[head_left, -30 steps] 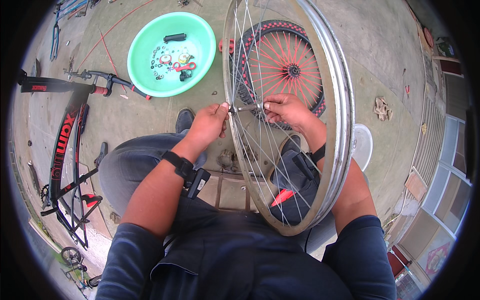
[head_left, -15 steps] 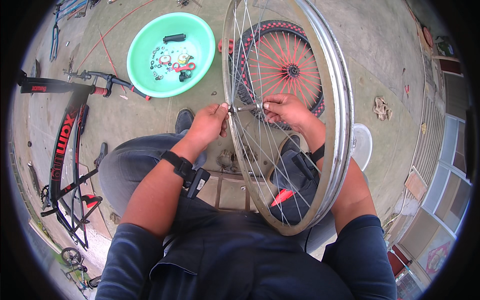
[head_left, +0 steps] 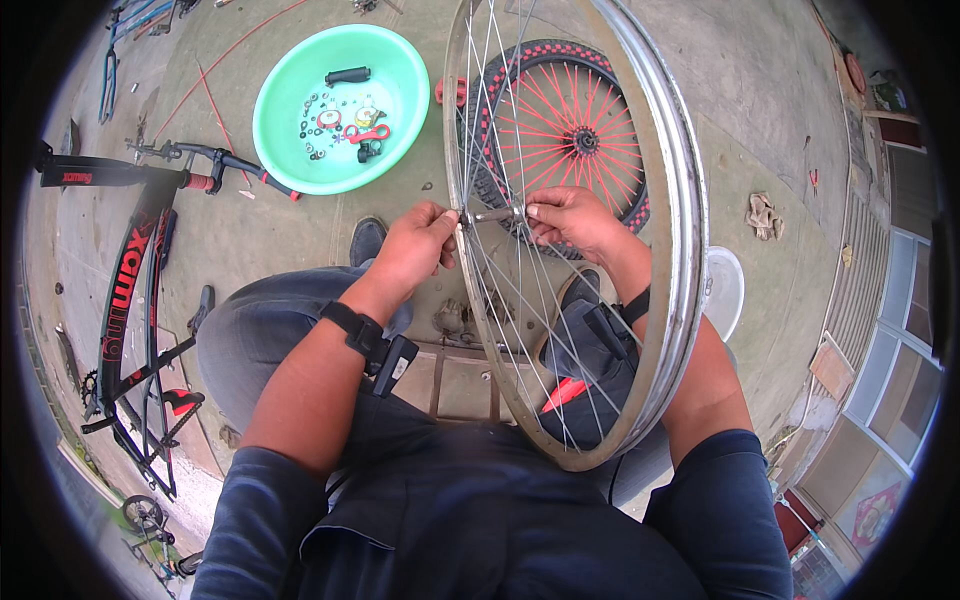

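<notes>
silver wheel [head_left: 680, 270] on edge, toward 1 o'clock, its hub [head_left: 493, 214] at 12. left hand [head_left: 418, 242]: thumb and fingers pinched at the hub's 9 o'clock end; right hand [head_left: 577, 222] pinching the 3 o'clock end. green basin [head_left: 402, 95] with small parts [head_left: 329, 119] at 11.

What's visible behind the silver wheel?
Through the silver wheel, you see a red-spoked wheel and a shoe. The silver wheel hides a middle stretch of the right forearm.

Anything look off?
Yes: the wheel between left hand and right hand has no tyre, and its rim looks brown and grimy. A crumpled, rag-like scrap lies at right. No spill visible.
</notes>
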Action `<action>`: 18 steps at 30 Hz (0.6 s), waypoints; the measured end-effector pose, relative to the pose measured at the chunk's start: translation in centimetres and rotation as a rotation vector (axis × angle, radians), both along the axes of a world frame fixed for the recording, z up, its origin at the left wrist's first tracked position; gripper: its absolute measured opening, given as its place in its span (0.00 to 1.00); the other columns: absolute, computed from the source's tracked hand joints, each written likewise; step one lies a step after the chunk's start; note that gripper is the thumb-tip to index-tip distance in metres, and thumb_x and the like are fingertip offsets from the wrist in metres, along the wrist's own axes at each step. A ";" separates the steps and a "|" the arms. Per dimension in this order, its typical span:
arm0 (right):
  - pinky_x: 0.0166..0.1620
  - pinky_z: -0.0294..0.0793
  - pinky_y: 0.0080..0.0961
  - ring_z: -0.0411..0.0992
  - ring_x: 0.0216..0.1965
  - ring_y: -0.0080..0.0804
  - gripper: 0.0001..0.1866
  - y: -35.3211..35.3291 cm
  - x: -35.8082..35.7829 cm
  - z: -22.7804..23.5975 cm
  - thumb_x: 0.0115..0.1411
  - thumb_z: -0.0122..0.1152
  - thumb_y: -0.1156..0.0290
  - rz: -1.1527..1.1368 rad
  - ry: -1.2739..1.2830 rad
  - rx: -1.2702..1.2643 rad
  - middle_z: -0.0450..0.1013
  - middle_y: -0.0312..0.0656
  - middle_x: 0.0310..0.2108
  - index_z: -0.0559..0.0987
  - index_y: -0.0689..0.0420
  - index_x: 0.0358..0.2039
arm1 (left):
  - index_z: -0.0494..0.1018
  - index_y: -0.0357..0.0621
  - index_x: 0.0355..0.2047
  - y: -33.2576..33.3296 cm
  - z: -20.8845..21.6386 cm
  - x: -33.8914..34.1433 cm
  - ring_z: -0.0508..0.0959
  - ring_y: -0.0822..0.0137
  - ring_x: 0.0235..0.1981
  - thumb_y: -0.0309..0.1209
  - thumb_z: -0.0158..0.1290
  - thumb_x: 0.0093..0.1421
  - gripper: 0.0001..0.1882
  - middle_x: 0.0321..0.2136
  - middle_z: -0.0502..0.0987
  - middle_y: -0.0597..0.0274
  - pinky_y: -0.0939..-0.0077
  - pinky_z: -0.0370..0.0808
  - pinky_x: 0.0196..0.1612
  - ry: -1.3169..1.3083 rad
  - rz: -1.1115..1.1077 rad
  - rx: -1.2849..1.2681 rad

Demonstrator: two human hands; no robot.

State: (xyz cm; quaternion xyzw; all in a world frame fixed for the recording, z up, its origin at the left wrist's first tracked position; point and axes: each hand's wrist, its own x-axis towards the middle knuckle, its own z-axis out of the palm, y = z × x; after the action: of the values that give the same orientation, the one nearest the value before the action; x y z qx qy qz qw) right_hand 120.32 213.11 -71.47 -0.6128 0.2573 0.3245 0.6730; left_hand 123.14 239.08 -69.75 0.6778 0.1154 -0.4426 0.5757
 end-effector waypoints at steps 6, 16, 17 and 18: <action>0.31 0.78 0.18 0.77 0.29 0.23 0.13 0.0 -0.2 -0.1 0.64 0.59 0.71 0.011 -0.020 -0.009 0.77 0.38 0.32 0.77 0.64 0.47 | 0.70 0.43 0.36 0.4 0.1 0.3 0.74 0.73 0.20 0.45 0.45 0.69 0.17 0.21 0.71 0.67 0.80 0.65 0.20 0.086 -0.038 0.022; 0.30 0.76 0.17 0.78 0.29 0.25 0.15 -0.1 0.0 0.3 0.64 0.59 0.71 0.048 -0.035 -0.036 0.77 0.39 0.32 0.76 0.65 0.48 | 0.70 0.42 0.38 0.0 0.0 -0.2 0.74 0.74 0.20 0.43 0.48 0.68 0.15 0.23 0.71 0.66 0.80 0.66 0.20 -0.059 -0.016 0.046; 0.30 0.76 0.17 0.78 0.29 0.25 0.15 -0.1 0.0 0.3 0.64 0.59 0.71 0.039 -0.028 -0.032 0.77 0.39 0.32 0.76 0.65 0.48 | 0.70 0.42 0.38 0.0 0.1 -0.1 0.74 0.74 0.20 0.43 0.48 0.68 0.16 0.23 0.71 0.66 0.80 0.66 0.20 -0.034 -0.029 0.056; 0.30 0.76 0.17 0.78 0.29 0.25 0.15 -0.1 0.0 0.3 0.64 0.59 0.71 0.030 -0.025 -0.026 0.77 0.39 0.32 0.76 0.65 0.48 | 0.70 0.42 0.37 0.2 0.1 0.1 0.74 0.74 0.20 0.43 0.48 0.68 0.15 0.23 0.72 0.66 0.80 0.66 0.20 0.012 -0.029 0.041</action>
State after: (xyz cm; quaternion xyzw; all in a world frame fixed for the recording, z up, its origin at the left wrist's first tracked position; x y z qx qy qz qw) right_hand 120.30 213.04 -71.21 -0.6292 0.2439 0.3237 0.6632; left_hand 123.25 239.24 -69.64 0.6884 0.1181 -0.4523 0.5546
